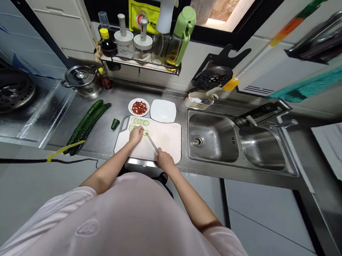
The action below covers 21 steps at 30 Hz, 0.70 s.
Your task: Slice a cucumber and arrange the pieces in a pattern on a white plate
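Note:
My right hand (165, 160) grips a kitchen knife (152, 143) by its handle, the blade pointing up and left over the white cutting board (170, 143). At the blade's tip lies a pale green cucumber slice (145, 133). My left hand (136, 135) is on the board beside it, fingers bent together; what they pinch, if anything, is hidden. A row of cucumber slices (140, 121) lies near the board's upper left edge, with another slice (132, 127) below it. Left of the board are a cucumber end piece (115, 124) and two whole cucumbers (88, 124).
Behind the board stand a small plate of chopped red pieces (139, 107) and a white square plate (163, 111). A double sink (214, 137) is on the right. A lidded steel pot (83, 82) stands back left, below a condiment shelf (140, 64).

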Tool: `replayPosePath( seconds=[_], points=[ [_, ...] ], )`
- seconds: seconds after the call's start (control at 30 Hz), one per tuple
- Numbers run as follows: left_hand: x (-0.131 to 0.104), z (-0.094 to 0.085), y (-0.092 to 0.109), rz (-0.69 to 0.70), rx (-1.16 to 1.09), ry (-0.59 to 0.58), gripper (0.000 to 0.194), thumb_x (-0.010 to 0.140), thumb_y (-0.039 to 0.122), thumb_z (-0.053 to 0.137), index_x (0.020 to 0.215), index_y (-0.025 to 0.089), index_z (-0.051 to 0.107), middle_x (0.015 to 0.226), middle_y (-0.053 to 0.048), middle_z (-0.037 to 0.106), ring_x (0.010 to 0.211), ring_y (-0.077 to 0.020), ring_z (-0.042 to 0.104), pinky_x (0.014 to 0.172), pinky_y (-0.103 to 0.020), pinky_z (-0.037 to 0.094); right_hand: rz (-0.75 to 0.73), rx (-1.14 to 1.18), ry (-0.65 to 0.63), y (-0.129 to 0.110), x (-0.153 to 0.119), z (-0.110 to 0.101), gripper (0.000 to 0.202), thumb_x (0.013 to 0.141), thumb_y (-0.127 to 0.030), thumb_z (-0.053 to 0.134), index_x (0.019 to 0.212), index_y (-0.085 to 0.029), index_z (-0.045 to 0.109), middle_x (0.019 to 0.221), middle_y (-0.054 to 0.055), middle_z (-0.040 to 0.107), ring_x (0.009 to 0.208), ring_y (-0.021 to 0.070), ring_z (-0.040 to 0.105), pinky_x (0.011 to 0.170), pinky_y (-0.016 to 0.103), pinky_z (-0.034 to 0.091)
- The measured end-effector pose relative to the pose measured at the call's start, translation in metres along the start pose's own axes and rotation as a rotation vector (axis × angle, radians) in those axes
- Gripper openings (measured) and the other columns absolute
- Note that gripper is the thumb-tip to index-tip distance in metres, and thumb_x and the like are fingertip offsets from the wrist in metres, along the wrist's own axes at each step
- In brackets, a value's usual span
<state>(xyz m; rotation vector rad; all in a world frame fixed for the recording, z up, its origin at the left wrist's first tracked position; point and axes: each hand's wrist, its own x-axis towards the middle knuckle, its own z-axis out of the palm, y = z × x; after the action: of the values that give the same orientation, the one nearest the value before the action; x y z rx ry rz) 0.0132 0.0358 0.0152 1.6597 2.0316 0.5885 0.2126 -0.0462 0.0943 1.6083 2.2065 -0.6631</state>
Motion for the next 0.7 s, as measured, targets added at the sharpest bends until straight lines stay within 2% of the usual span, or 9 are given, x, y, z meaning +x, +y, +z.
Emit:
replayPosePath(
  seconds=[0.3, 0.7],
  points=[
    [-0.001, -0.003, 0.003, -0.018, 0.009, -0.01, 0.02, 0.083, 0.019, 0.044, 0.093, 0.022, 0.061, 0.092, -0.005, 0.058, 0.086, -0.018, 0.055, 0.079, -0.028, 0.041, -0.006, 0.03, -0.033, -0.005, 0.01, -0.014, 0.025, 0.09, -0.013, 0.034, 0.114, -0.016, 0.04, 0.096, 0.013, 0.063, 0.089, 0.0224, 0.06, 0.072, 0.03, 0.041],
    [0.0, 0.002, -0.002, 0.006, -0.032, 0.016, 0.019, 0.083, 0.019, 0.045, 0.091, 0.022, 0.061, 0.09, -0.005, 0.058, 0.083, -0.0178, 0.055, 0.078, -0.028, 0.041, -0.04, 0.014, -0.012, -0.007, 0.017, -0.019, 0.028, 0.087, -0.009, 0.034, 0.113, -0.016, 0.042, 0.095, 0.013, 0.063, 0.087, 0.0228, 0.061, 0.07, 0.03, 0.042]
  ],
)
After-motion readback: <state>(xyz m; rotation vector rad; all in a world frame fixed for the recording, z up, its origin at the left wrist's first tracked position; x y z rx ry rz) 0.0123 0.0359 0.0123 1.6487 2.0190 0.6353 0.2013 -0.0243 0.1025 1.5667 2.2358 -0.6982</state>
